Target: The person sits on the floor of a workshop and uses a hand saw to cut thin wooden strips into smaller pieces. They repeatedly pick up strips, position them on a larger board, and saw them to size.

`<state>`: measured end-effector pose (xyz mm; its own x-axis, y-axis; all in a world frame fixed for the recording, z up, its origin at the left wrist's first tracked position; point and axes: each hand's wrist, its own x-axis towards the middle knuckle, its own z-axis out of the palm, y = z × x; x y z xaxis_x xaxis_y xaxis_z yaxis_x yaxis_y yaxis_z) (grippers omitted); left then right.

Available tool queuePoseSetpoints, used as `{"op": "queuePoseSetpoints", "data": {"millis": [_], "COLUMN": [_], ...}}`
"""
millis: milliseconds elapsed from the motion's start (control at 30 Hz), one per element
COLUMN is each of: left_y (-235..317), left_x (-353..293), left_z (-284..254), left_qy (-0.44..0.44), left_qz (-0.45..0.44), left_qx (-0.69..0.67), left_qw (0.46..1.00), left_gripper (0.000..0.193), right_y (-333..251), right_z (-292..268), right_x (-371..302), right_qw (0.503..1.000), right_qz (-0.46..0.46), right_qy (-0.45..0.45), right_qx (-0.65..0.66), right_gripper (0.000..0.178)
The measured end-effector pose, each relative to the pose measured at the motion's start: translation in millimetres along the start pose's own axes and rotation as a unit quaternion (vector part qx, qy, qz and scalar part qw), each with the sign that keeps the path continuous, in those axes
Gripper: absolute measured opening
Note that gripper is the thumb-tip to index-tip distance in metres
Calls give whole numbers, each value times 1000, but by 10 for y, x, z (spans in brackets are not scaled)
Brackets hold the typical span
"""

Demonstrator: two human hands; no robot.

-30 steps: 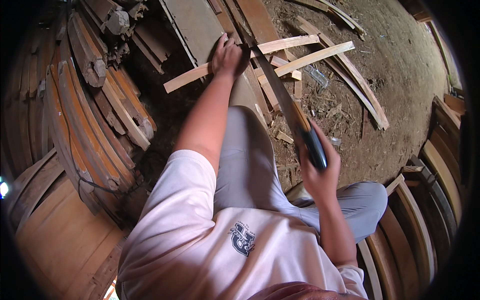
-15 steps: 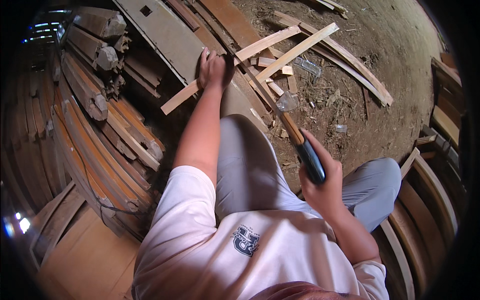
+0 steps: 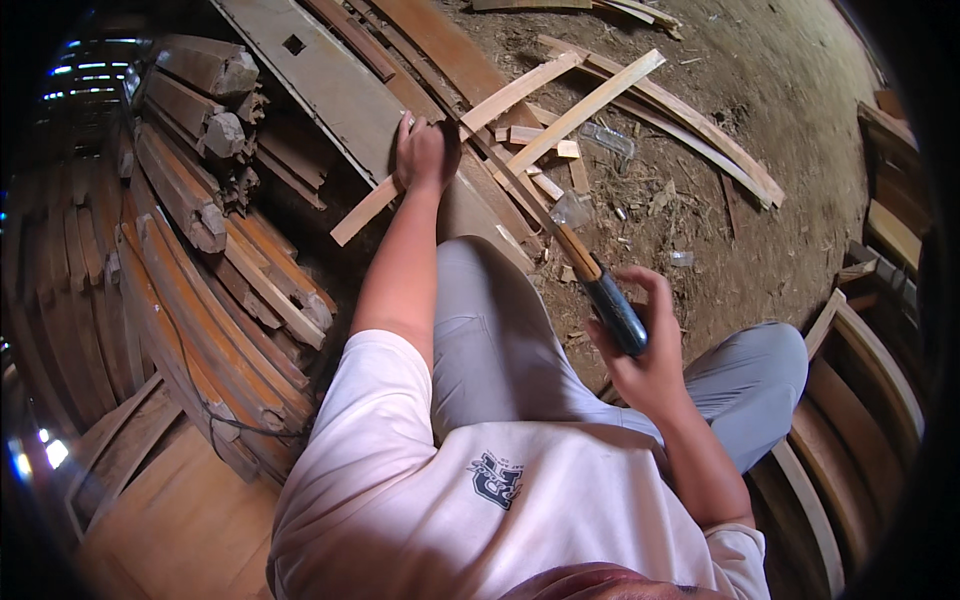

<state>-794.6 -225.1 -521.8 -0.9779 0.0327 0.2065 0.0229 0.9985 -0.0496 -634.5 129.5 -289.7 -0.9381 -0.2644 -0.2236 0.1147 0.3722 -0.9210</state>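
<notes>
My left hand (image 3: 425, 158) is closed over a pale wooden strip (image 3: 366, 212), pressing it down across a long grey-brown board (image 3: 340, 85). The strip runs out on both sides of the hand. Just right of those fingers, a handsaw (image 3: 616, 318) with a straight dark handle meets the strip, its long thin blade seen almost edge-on. My right hand (image 3: 650, 345) has the handle against its palm in a loose hold, with index finger and thumb lifted off it. Whether the blade has cut into the strip, I cannot tell.
Offcuts (image 3: 540, 135), a longer pale strip (image 3: 590, 110) and clear plastic scraps (image 3: 608, 140) lie on the dirt floor ahead. Stacked timbers (image 3: 190, 260) fill the left side. Curved wooden pieces (image 3: 850, 420) stand at the right, near my bent knee (image 3: 750, 380).
My right hand has loosened its grip, index finger and thumb lifting away from the saw handle. The saw has barely shifted. My left hand stays on the strip.
</notes>
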Motion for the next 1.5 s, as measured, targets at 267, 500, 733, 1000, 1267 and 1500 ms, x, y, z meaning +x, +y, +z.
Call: {"op": "queuePoseSetpoints", "data": {"millis": [267, 500, 733, 1000, 1267, 1500], "left_y": [-67, 59, 122, -72, 118, 148], "left_x": [-47, -47, -19, -52, -32, 1], "left_z": [187, -196, -105, 151, -166, -253], "left_qy": [-10, -21, -42, -54, -34, -66], "left_qz": [-4, 0, 11, 14, 11, -14], "left_qx": [23, -21, 13, 60, 6, 4], "left_qw": [1000, 1000, 999, 997, 999, 998], "left_gripper": [24, 23, 26, 29, 23, 21], "right_y": [-131, -407, -36, -195, 44, -83], "right_z": [28, 213, 232, 30, 311, 182], "right_x": [-73, 288, 334, 189, 367, 281], "right_qw": [997, 998, 996, 998, 999, 998], "right_qz": [59, 22, 77, 21, 23, 36], "right_qy": [-34, -2, -10, -23, -18, -16], "right_qx": [-36, -56, -42, -61, -41, -59], "right_gripper": [33, 33, 24, 11, 19, 8]}}
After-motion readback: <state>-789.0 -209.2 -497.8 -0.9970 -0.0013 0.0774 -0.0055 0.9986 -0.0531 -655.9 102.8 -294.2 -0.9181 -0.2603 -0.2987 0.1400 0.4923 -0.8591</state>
